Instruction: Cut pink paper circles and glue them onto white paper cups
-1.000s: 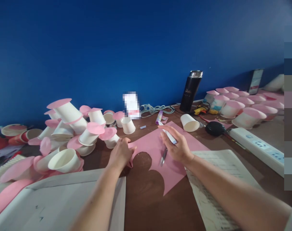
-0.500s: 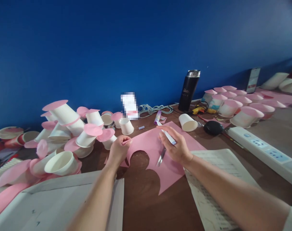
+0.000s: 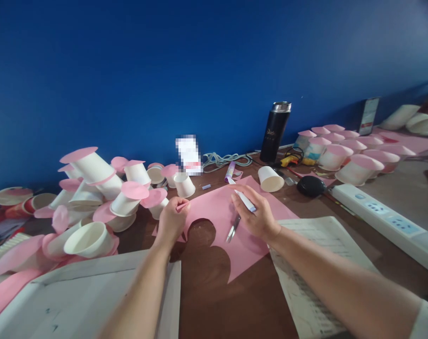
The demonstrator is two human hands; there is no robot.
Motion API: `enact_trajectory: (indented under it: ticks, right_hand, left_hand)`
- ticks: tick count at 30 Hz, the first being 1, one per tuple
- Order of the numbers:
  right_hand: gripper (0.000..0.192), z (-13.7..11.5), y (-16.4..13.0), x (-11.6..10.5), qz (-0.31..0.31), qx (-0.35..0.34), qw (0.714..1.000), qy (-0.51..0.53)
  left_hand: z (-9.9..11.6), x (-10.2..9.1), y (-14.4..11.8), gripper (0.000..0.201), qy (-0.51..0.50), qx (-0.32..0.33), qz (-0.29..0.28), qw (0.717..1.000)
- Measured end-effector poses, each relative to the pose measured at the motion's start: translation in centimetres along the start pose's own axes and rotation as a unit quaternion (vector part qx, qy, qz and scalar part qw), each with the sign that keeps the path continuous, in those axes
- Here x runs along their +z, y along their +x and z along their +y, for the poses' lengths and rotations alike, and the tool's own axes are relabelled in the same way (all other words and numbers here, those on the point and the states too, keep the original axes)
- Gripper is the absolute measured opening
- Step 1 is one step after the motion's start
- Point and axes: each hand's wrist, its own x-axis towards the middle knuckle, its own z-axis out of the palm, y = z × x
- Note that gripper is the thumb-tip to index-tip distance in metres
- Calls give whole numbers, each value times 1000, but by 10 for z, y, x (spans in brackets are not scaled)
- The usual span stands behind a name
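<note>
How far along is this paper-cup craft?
Many cups already carry pink discs. In hand: the left hand pinches the pink sheet, with rounds cut out; the right hand holds a pen and scissors. A bare cup lies uncovered.

Both my forearms reach forward, bare. My left hand [image 3: 172, 219] is curled into a loose fist, thumb pinched to fingers. My right hand [image 3: 255, 214] lies palm down, fingers closed.
</note>
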Motion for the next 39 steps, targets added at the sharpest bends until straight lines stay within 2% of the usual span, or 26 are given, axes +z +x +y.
enact_trajectory:
  ticks: [3,7,9,12,14,18,23,26,29,31,34,37,39]
  right_hand:
    - [28,1,0,1,2,-2,1000,-7]
    - [27,5,1,3,4,-7,1000,-19]
    - [27,7,1,3,4,-14,1000,-24]
    - [26,9,2,4,6,-14,999,-32]
    - [26,8,2,4,6,-9,999,-34]
    - [26,8,2,2,-3,-14,999,-37]
    - [26,11,3,0,-3,-24,999,-39]
    - [26,12,4,0,-5,-30,999,-43]
    - [27,12,4,1,-10,-31,999,-43]
    - [27,11,4,1,-10,-28,999,-40]
    - [27,11,5,0,1,-22,999,-33]
    - [26,12,6,-1,14,-18,999,-34]
    - [26,14,6,-2,16,-16,999,-32]
  left_hand:
    - [-6,3,-2,21,48,86,64,993]
    - [-7,2,-5,29,80,206,145,964]
    - [0,-3,-3,28,96,230,174,953]
    - [20,-15,9,28,141,224,197,944]
    - [36,-21,23,33,181,191,188,946]
    - [57,-22,53,46,252,126,116,953]
    - [55,-5,66,50,316,88,57,943]
    - [50,-1,63,39,323,86,60,940]
    - [53,-8,59,38,302,117,93,941]
    - [59,-16,54,40,267,125,111,949]
    - [68,-24,40,40,177,128,98,971]
    - [66,-18,21,38,103,156,58,981]
    - [58,-8,9,39,75,183,91,976]
